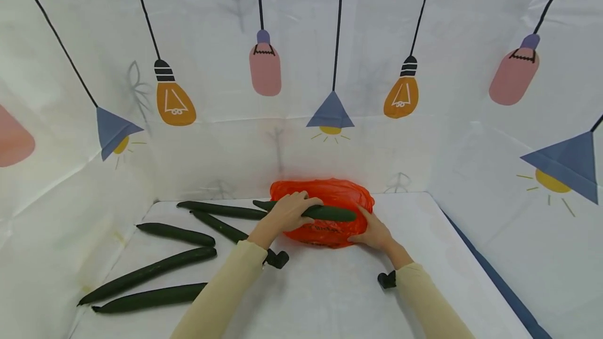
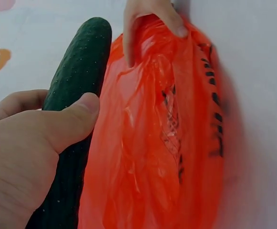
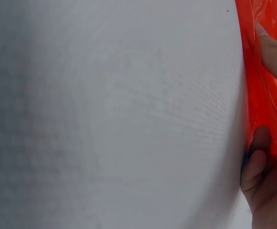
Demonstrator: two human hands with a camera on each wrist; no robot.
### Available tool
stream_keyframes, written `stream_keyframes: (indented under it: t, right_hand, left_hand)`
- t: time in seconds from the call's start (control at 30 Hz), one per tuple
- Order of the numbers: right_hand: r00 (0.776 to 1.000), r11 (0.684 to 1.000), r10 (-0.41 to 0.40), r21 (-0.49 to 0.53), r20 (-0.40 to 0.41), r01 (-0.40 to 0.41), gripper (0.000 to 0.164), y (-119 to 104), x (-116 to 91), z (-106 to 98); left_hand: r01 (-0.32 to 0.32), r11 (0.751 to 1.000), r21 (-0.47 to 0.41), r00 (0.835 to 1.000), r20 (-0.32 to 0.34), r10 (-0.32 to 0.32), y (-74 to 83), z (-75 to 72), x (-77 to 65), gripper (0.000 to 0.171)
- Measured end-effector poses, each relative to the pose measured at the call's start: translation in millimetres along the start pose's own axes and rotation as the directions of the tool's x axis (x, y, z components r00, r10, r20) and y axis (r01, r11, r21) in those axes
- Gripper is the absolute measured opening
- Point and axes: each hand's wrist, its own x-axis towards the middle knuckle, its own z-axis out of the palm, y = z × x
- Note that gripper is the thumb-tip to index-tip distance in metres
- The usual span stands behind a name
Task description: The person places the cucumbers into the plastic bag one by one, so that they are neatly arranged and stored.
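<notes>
My left hand (image 1: 290,212) grips a long dark green cucumber (image 1: 335,214) around its middle, thumb on one side and fingers on the other. The cucumber overlaps the front of a crumpled red plastic bag (image 1: 325,235) in the head view. In the left wrist view, the cucumber (image 2: 88,52) lies alongside the bag (image 2: 143,143), which carries dark printing. At the bag's right end, my right hand (image 1: 375,230) holds the plastic, thumb and fingers spread on either side of it. Part of that hand (image 3: 271,186) shows against the bag at the edge of the right wrist view.
Several more cucumbers (image 1: 155,271) lie on the white table (image 1: 320,297) at the left, some partly behind my left arm. White cloth walls (image 1: 212,156) printed with lamps stand around the table. A dark blue strip (image 1: 490,271) runs along its right edge.
</notes>
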Motion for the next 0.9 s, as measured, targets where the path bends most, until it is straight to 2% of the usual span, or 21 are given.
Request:
stream_keyframes:
  t: [0.1, 0.27, 0.53, 0.7, 0.9]
  right_hand:
    - [1.0, 1.0, -0.007, 0.002, 0.0, 0.007, 0.106, -0.3, 0.5, -0.1]
    - [0.998, 0.998, -0.055, 0.019, -0.008, 0.055, 0.106, 0.4, 2.4, 0.8]
    - [0.994, 0.994, -0.108, -0.008, -0.014, 0.108, 0.118, 4.1, 7.1, 2.0]
    - [0.996, 0.996, -0.084, -0.008, 0.003, 0.084, 0.117, 4.9, 8.1, 4.0]
    - [0.999, 1.0, -0.011, -0.01, 0.035, 0.012, 0.116, -1.6, 5.5, 1.3]
  left_hand:
    - [0.0, 1.0, 0.017, 1.0, 0.027, -0.001, 1.3, 1.6, 16.6, 0.051]
    - [-0.004, 0.999, 0.053, 1.0, 0.024, 0.003, 3.8, 8.3, 43.7, 0.051]
    - [0.019, 1.0, 0.021, 0.999, 0.037, -0.02, 11.7, 20.6, 76.6, 0.056]
    - [0.03, 0.999, 0.045, 0.999, 0.029, -0.031, 10.5, 31.9, 85.6, 0.055]
    - [0.029, 0.997, 0.073, 0.999, -0.017, -0.028, 0.3, 49.4, 80.8, 0.053]
